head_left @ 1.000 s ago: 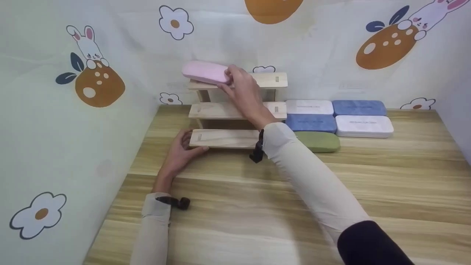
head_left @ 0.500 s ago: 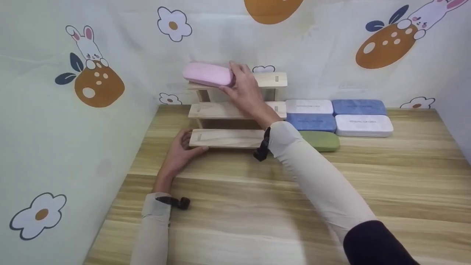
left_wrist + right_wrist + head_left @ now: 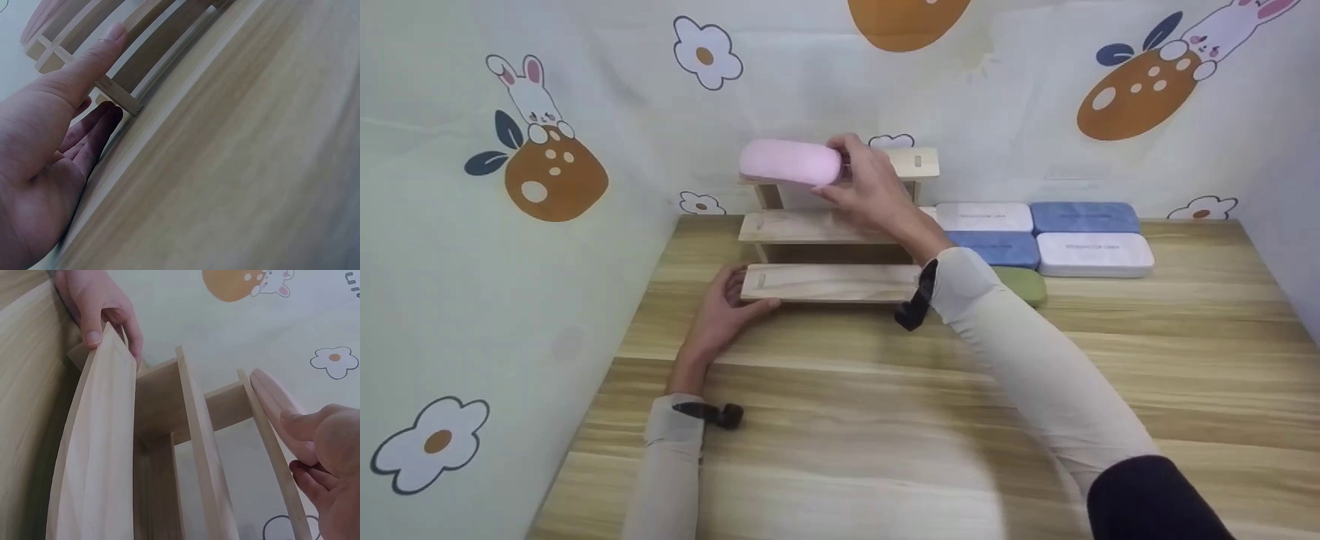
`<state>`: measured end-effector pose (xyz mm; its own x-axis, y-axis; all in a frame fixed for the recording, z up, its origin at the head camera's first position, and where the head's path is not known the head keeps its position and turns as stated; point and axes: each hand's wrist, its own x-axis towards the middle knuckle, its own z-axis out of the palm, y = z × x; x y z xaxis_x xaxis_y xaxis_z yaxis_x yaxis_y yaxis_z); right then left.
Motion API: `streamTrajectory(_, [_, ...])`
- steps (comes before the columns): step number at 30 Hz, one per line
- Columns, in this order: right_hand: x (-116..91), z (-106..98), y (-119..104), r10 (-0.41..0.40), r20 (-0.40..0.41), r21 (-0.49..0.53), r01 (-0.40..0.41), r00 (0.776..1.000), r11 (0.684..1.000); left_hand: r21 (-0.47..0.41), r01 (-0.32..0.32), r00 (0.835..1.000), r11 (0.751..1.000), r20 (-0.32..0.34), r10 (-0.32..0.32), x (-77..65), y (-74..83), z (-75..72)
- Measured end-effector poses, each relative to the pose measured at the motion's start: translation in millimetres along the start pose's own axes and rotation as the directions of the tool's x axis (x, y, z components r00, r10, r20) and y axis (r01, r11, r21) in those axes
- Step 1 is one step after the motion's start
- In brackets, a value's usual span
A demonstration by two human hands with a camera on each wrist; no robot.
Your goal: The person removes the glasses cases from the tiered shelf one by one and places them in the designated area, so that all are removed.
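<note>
My right hand (image 3: 874,180) pinches the right end of a pink glasses case (image 3: 789,161) at the left part of the top tier of a wooden three-step rack (image 3: 832,283). In the right wrist view, the thumb lies on one side of the pink case (image 3: 281,410) with fingers on the other. Whether the case touches the tier is hard to tell. At the rack's left end, my left hand (image 3: 720,315) holds the bottom tier, thumb along its front edge and fingers round its end. The left wrist view shows that thumb (image 3: 101,59) against the wood.
To the right of the rack, two white cases (image 3: 1095,253) and two blue cases (image 3: 1086,217) lie in a block against the back wall. A green case (image 3: 1021,285) in front is partly covered by my right sleeve. The wood-grain table (image 3: 840,420) stretches toward me.
The pink glasses case has shifted a little toward me and to the right with my right hand, and tilted slightly. My left hand stays on the bottom tier.
</note>
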<state>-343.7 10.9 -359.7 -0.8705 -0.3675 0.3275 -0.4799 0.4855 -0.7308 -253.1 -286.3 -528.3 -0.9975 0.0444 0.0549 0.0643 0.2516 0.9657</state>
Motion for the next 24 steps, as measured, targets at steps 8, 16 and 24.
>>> streamTrajectory(8, [-20.1,-10.9,6.8,-0.011,-0.059,0.085,0.016,0.998,0.996,-0.006,0.008,1.000,1.000,0.002,-0.008,-0.9,2.6,1.3])
streamTrajectory(16, [-48.2,-24.6,20.7,-0.054,-0.137,0.322,0.096,0.989,0.942,-0.025,0.033,0.999,0.999,0.009,-0.032,-2.6,7.6,2.4])
streamTrajectory(24, [-72.9,-40.6,29.9,-0.022,-0.200,0.519,0.125,0.979,0.846,-0.021,0.011,1.000,1.000,0.007,-0.011,-2.8,3.9,2.4])
